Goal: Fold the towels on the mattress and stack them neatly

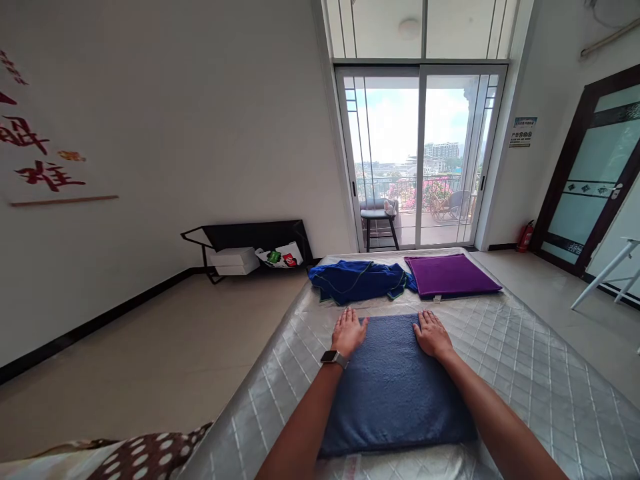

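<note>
A grey-blue towel (395, 387), folded into a flat rectangle, lies in front of me on the quilted silver mattress (520, 373). At its far left corner rests my left hand (349, 332), palm down with the fingers stretched forward and the thumb out. My right hand (433, 333) lies flat at the far right corner, fingers extended. Neither hand grips anything. Beyond the towel, a crumpled blue cloth with green edging (357, 280) sits on the left. To its right is a flat, folded purple cloth (453, 273).
A brown polka-dot fabric (155, 453) shows at the lower left. On the floor by the wall, a black rack (253, 237) holds white boxes (233, 260) and a printed bag (280, 257). A stool (379, 217) stands by the glass sliding door (420, 160). White table legs (605, 273) are at right.
</note>
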`<state>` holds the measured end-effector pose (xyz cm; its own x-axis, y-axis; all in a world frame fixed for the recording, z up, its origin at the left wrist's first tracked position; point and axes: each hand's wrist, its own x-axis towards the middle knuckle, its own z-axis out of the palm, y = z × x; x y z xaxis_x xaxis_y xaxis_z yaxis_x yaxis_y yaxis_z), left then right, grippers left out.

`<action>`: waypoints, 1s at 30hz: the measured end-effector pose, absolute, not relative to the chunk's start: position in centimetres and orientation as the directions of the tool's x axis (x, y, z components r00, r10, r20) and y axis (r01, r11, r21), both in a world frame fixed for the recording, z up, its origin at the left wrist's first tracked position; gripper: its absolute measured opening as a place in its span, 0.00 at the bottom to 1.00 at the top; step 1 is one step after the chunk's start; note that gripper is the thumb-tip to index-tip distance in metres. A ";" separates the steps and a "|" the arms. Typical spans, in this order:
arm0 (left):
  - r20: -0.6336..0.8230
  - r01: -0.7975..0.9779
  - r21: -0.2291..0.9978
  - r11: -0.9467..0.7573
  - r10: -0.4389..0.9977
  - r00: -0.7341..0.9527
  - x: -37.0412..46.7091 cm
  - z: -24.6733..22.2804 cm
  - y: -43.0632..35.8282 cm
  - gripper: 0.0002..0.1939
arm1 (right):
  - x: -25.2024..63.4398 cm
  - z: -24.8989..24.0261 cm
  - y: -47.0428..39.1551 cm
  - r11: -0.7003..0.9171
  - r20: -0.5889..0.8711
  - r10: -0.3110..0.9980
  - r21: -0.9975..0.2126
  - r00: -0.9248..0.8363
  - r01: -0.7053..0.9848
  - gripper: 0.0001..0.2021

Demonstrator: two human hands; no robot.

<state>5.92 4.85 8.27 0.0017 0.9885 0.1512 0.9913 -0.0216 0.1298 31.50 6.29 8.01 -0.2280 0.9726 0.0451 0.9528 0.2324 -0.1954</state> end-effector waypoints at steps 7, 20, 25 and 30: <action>0.170 0.931 0.143 -0.336 0.935 0.312 16.4 6.4 2.9 0.35 | 31.6 7.6 6.5 0.248 0.064 0.969 -0.178 -0.240 0.952 0.31; 0.187 0.995 0.095 0.029 0.981 -0.046 -0.1 3.0 0.4 0.35 | 31.5 7.0 6.9 0.225 0.053 0.974 -0.204 -0.218 0.953 0.32; 0.201 0.997 0.054 0.048 0.978 -0.058 0.0 2.4 0.2 0.34 | 31.5 7.9 6.3 0.242 0.084 0.970 -0.209 -0.229 0.947 0.31; 0.222 0.998 0.052 0.045 0.973 -0.056 0.6 2.9 0.2 0.33 | 31.3 9.5 4.6 0.254 0.180 0.960 -0.226 -0.216 0.941 0.30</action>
